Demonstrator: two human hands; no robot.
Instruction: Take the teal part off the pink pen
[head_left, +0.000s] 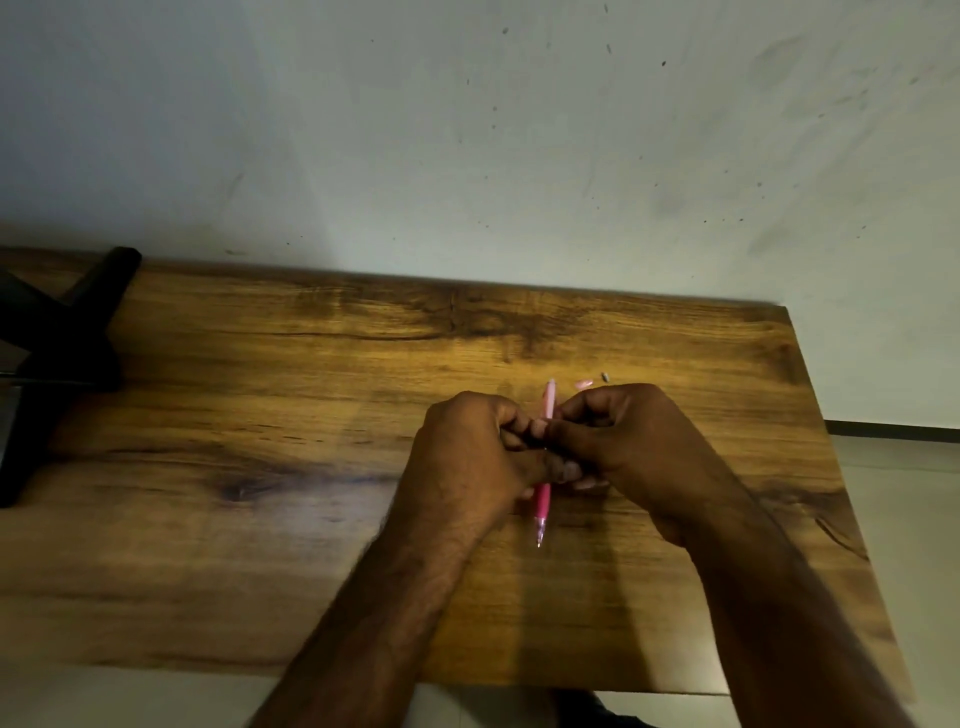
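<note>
Brown wood-grain table (260, 415): smooth, faint sheen. Slim pink plastic pen (543, 501): glossy, translucent tip. Pale wall (467, 130): matt, scuffed.

The pink pen (543, 499) runs near-to-far right of the table's middle, its pale upper end pointing far and its clear-tipped point near. Its middle is hidden. A small pink piece (583, 384) and a small grey piece (604, 375) lie just beyond, to its right.

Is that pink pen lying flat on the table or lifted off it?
Cannot tell: both hands cover the pen's middle.
</note>
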